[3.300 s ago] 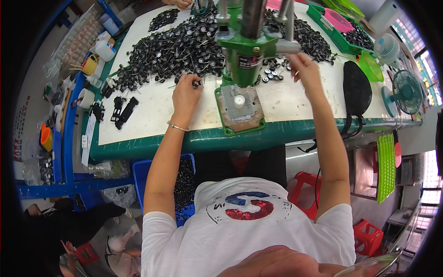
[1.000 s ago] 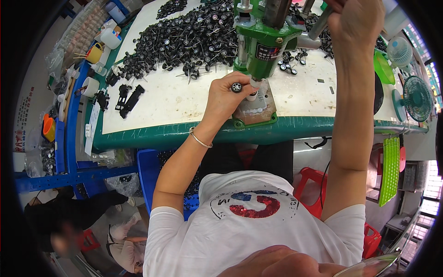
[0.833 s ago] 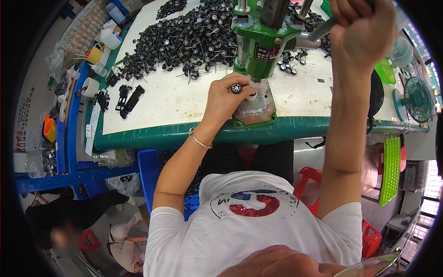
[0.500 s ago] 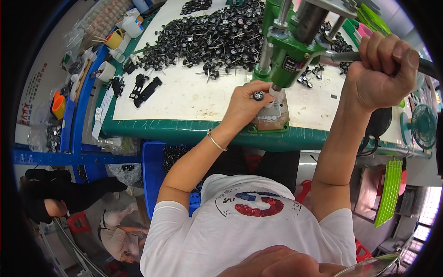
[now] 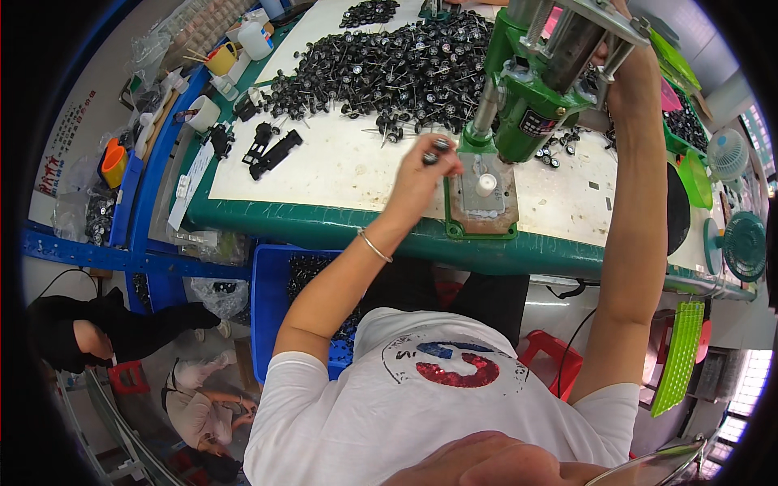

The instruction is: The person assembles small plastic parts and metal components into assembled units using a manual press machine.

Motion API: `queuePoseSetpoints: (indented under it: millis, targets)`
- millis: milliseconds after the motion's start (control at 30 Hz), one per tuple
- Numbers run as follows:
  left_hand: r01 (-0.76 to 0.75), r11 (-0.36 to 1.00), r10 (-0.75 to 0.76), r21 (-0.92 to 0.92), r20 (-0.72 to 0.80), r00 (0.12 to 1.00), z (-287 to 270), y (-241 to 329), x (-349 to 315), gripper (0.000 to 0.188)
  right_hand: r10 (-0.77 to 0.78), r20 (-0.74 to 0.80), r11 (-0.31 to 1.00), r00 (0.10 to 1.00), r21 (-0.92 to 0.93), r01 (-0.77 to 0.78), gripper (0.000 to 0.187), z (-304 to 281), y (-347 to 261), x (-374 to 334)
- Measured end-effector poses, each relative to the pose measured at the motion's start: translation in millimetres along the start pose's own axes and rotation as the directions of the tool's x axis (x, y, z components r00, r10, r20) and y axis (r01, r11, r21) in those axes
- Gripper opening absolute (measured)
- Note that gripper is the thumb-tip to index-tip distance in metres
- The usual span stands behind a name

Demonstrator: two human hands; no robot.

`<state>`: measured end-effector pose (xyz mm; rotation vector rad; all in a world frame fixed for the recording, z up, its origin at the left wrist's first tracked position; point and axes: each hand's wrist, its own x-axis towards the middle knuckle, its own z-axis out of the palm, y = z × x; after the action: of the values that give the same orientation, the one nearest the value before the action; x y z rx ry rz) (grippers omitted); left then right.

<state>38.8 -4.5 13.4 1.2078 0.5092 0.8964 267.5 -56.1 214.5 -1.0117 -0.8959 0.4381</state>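
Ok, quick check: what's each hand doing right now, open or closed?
Left hand: closed, holding small black wheels.
Right hand: partly hidden by the green press; open or closed can't be told.

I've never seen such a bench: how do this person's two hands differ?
The left hand holds a small black wheel part; what the right hand grips is hidden. The left hand is beside the base plate; the right hand is by the top of the green press, partly covered. A bangle shows on the left wrist, none on the right. Both are ungloved.
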Motion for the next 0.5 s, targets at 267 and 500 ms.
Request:
queuePoseSetpoints:
  millis: [267, 500]
  targets:
    - [0.013, 0.764, 0.087, 0.645, -0.122, 0.989, -94.7, 2.1, 43.3, 0.021, 0.069, -0.078, 0.997, 0.995, 0.047, -0.065, 0.032, -86.6, 45.1, -38.2]
    - [-0.104, 0.545, 0.211, 0.832, -0.017, 0.977, -87.2, 3.2, 39.7, 0.017, 0.270, -0.174, 0.922, 0.947, -0.237, -0.306, 0.024, -108.6, 97.3, -94.4]
